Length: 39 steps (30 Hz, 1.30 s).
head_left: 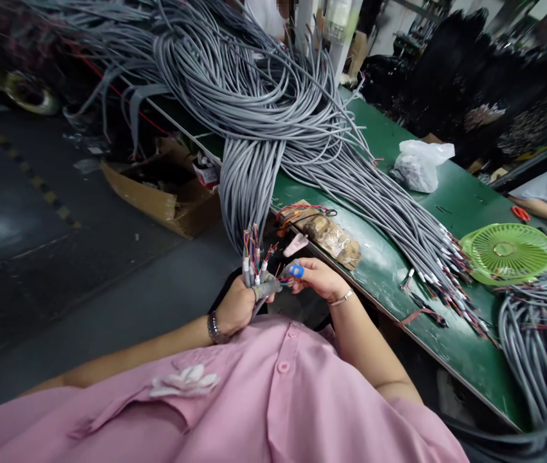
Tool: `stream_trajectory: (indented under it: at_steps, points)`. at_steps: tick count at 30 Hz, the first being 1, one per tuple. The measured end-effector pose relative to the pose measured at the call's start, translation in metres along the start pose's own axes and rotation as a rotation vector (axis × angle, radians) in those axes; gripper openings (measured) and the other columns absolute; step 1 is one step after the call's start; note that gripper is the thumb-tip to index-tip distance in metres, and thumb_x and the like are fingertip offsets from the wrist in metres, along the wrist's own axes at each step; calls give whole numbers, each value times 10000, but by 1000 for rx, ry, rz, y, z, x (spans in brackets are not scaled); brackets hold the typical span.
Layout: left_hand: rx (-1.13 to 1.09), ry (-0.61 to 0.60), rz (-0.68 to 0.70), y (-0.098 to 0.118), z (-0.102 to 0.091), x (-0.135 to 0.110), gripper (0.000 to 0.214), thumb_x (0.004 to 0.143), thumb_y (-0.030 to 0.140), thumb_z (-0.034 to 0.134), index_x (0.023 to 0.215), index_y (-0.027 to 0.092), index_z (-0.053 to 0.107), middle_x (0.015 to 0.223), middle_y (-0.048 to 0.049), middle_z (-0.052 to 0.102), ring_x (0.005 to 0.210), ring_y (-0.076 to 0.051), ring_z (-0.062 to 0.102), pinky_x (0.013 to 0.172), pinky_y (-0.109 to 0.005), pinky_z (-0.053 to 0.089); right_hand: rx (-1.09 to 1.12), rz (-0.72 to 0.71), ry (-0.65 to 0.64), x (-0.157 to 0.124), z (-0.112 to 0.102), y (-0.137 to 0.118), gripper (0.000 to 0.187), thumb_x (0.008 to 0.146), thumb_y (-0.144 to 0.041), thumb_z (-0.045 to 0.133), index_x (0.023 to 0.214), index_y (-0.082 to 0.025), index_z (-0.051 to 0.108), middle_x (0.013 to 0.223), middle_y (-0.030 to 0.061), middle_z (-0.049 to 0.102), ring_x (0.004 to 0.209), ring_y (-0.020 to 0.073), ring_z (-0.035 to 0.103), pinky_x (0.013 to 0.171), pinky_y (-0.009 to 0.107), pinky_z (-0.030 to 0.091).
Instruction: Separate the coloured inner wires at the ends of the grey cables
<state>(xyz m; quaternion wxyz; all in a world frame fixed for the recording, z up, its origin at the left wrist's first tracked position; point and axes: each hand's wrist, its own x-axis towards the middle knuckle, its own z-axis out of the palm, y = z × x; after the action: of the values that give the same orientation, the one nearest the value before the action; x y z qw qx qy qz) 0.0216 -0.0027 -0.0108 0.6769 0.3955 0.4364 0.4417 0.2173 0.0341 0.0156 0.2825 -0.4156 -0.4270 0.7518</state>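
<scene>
Several grey cables [248, 275] are gripped in my left hand [237, 302], which is closed round them near their stripped ends. Coloured wires [253, 241] fan out upward from white sleeves at those ends. One cable end points right, toward my right hand [319, 278]. My right fingers are pinched on the coloured wires [285, 281] of that cable, and blue tape [296, 271] wraps one finger. Fingertips and wires overlap, so the exact contact is hard to see.
A big heap of grey cables [254, 103] lies on the green table [447, 357]. Taped brown blocks [334, 238] sit at its edge. Right of them are a plastic bag [421, 166], a green fan [508, 252] and a co-worker's arm [544, 204]. A cardboard box [177, 215] stands below.
</scene>
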Motion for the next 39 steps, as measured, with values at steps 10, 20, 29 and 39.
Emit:
stream_trajectory:
  at_steps: [10,20,29,39]
  points:
    - [238,-276,-149,7,-4,2,194,700,260,687,555,135,657,506,-45,614,456,-120,474,488,-245,333,-244,-143,-22,4,22,-4,296,678,-398,765,760,-129,673,663,-9,640,573,95,529,584,228,450]
    - [-20,-23,-80,4,-3,6,141,677,250,724,617,144,653,505,-18,598,465,-111,487,494,-233,353,-41,-154,223,-17,32,12,423,701,-538,721,887,-164,648,757,11,642,604,98,557,550,218,464]
    - [69,-53,-85,-4,-3,6,167,653,249,736,557,136,659,499,-39,606,450,-116,470,469,-235,321,39,-247,284,4,57,22,342,725,-487,704,763,-187,542,527,-36,589,432,111,547,433,211,348]
    - [-170,136,-61,-3,-4,9,164,658,281,746,656,139,663,522,-21,616,468,-115,521,480,-230,374,42,-252,477,10,58,25,313,676,-442,748,723,-179,585,544,-49,532,473,79,417,444,214,335]
